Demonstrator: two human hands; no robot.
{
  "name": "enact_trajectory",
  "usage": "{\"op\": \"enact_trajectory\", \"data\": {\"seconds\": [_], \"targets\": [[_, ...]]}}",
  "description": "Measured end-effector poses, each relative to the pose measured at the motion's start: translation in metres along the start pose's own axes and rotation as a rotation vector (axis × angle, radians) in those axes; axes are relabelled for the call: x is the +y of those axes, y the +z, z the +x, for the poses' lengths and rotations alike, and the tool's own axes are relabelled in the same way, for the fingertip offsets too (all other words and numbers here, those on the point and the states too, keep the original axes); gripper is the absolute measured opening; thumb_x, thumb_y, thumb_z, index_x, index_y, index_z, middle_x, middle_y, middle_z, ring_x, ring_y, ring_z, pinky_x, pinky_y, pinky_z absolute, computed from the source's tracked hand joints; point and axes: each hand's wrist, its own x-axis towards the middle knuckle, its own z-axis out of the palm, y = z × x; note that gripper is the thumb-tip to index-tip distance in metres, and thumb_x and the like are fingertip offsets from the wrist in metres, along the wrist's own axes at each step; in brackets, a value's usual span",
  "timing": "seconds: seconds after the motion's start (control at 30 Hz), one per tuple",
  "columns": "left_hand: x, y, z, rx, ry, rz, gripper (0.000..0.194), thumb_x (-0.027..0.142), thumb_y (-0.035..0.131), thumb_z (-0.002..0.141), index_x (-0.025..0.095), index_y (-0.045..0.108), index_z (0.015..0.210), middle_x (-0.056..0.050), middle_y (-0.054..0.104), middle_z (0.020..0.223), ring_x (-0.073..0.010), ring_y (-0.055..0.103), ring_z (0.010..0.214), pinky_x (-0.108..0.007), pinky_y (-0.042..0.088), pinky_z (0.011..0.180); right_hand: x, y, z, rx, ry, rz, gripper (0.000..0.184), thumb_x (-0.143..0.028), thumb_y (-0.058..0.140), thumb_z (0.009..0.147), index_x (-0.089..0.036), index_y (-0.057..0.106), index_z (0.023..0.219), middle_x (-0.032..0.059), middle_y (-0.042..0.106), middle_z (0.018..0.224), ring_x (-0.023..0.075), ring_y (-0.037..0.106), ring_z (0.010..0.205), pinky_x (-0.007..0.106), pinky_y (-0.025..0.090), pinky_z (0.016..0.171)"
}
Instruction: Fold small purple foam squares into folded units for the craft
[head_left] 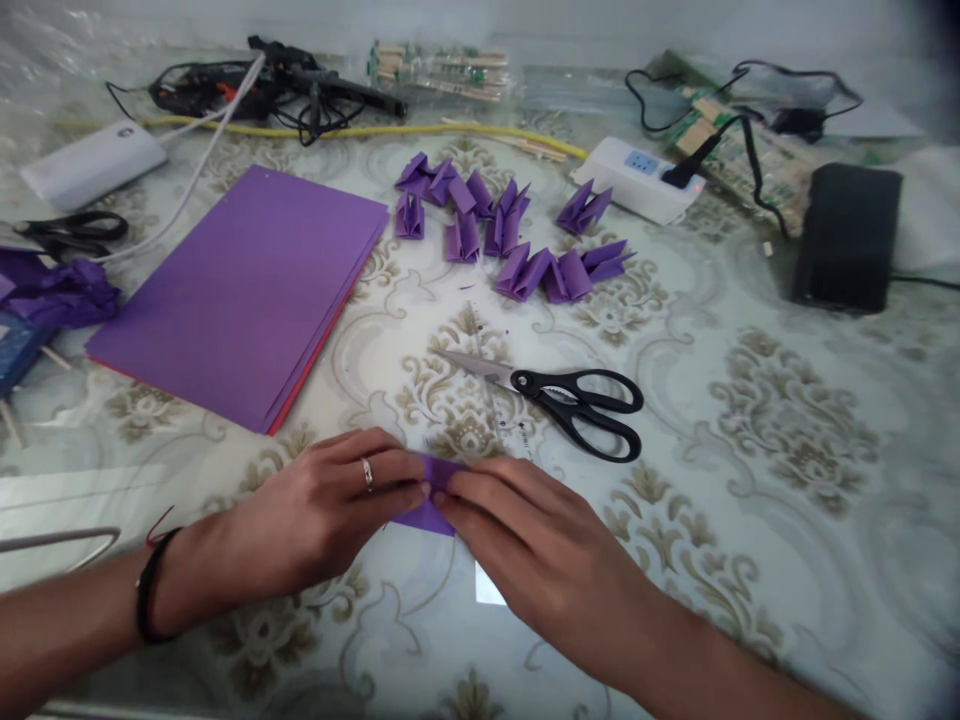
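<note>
A small purple piece of paper (424,516) lies between my two hands, just above the patterned table cover. My left hand (322,500), with a ring and a dark wrist cord, pinches its left side. Fingers of my right hand (536,540) close on its right side, so parts of the paper are hidden. Beyond my hands rest black-handled scissors (555,395), blades slightly apart and pointing left, lying over a clear ruler (491,400). Several folded purple paper pieces (510,230) sit farther back. To the left is a stack of purple sheets (255,290) with red ones beneath.
At the back right stand a white power strip (637,180) with a plug and a black box-shaped object (847,238). A white power bank (94,165), another pair of scissors (82,230) and crumpled purple paper (71,292) are at left. A yellow cable (360,131) crosses the back.
</note>
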Motion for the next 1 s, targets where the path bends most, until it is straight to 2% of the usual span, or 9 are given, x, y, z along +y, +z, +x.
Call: {"op": "enact_trajectory", "data": {"seconds": [0.07,0.2,0.37,0.5,0.63,0.73,0.87,0.93,1.0], "targets": [[0.002,-0.003,-0.003,-0.046,0.045,0.092,0.033,-0.002,0.043,0.106,0.01,0.069,0.122,-0.009,0.079,0.115,-0.0242,0.071,0.102,-0.038,0.061,0.087,-0.003,0.0,-0.003,-0.018,-0.055,-0.091,0.034,-0.008,0.045,0.111,-0.002,0.078,0.115,0.0161,0.077,0.117,0.0302,0.062,0.107,0.044,0.053,0.095],[0.006,-0.006,-0.014,-0.101,0.06,0.243,0.032,-0.002,0.05,0.103,0.009,0.069,0.127,-0.009,0.08,0.123,-0.0268,0.07,0.112,-0.041,0.055,0.09,-0.008,-0.001,-0.008,-0.042,-0.124,-0.234,0.045,-0.008,0.034,0.113,0.001,0.077,0.119,0.0176,0.077,0.13,0.0317,0.058,0.122,0.045,0.045,0.104],[0.008,-0.01,-0.028,-0.15,0.024,0.298,0.034,0.004,0.053,0.105,0.014,0.067,0.135,-0.004,0.079,0.135,-0.0264,0.067,0.127,-0.043,0.048,0.101,-0.006,-0.006,-0.015,-0.112,-0.13,-0.312,0.047,-0.008,0.032,0.112,-0.005,0.077,0.124,0.013,0.076,0.138,0.0297,0.057,0.125,0.045,0.041,0.102],[0.008,-0.016,-0.036,-0.21,-0.011,0.314,0.04,0.008,0.053,0.105,0.018,0.064,0.143,-0.001,0.073,0.147,-0.0272,0.065,0.134,-0.046,0.042,0.109,-0.004,-0.009,-0.019,-0.125,-0.15,-0.34,0.049,-0.006,0.03,0.111,-0.002,0.073,0.134,0.0131,0.075,0.142,0.0283,0.058,0.126,0.046,0.04,0.102],[0.01,-0.017,-0.044,-0.211,-0.051,0.302,0.044,0.008,0.052,0.105,0.018,0.061,0.147,-0.002,0.069,0.152,-0.0242,0.06,0.143,-0.045,0.035,0.119,-0.004,-0.007,-0.024,-0.138,-0.146,-0.341,0.05,-0.006,0.027,0.111,0.0,0.069,0.138,0.0142,0.072,0.146,0.0281,0.058,0.129,0.047,0.039,0.103],[0.013,-0.015,-0.047,-0.194,-0.088,0.292,0.043,0.011,0.053,0.106,0.018,0.061,0.148,-0.002,0.068,0.154,-0.0257,0.056,0.147,-0.048,0.03,0.124,-0.004,-0.005,-0.03,-0.147,-0.13,-0.317,0.049,-0.008,0.027,0.113,-0.001,0.067,0.141,0.0143,0.069,0.15,0.0285,0.057,0.132,0.048,0.039,0.104],[0.014,-0.015,-0.036,-0.135,-0.108,0.233,0.031,0.019,0.06,0.108,0.019,0.068,0.138,-0.003,0.075,0.143,-0.0284,0.064,0.135,-0.047,0.038,0.115,-0.005,-0.006,-0.03,-0.124,-0.054,-0.228,0.042,-0.012,0.035,0.114,-0.005,0.067,0.141,0.013,0.07,0.15,0.029,0.056,0.135,0.048,0.042,0.105],[0.012,-0.015,-0.024,-0.086,-0.102,0.149,0.02,0.021,0.064,0.107,0.019,0.072,0.126,-0.003,0.081,0.129,-0.0268,0.069,0.121,-0.043,0.047,0.102,-0.006,-0.007,-0.023,-0.066,0.003,-0.124,0.036,-0.017,0.042,0.115,-0.006,0.071,0.134,0.012,0.074,0.142,0.0286,0.06,0.129,0.046,0.047,0.105],[0.007,-0.015,-0.012,-0.06,-0.1,0.108,0.011,0.019,0.067,0.106,0.019,0.074,0.114,-0.002,0.082,0.114,-0.0257,0.071,0.108,-0.04,0.05,0.092,-0.006,-0.007,-0.013,-0.01,0.059,-0.025,0.032,-0.022,0.048,0.115,-0.008,0.075,0.125,0.0117,0.079,0.129,0.0276,0.065,0.118,0.044,0.053,0.102]]}}
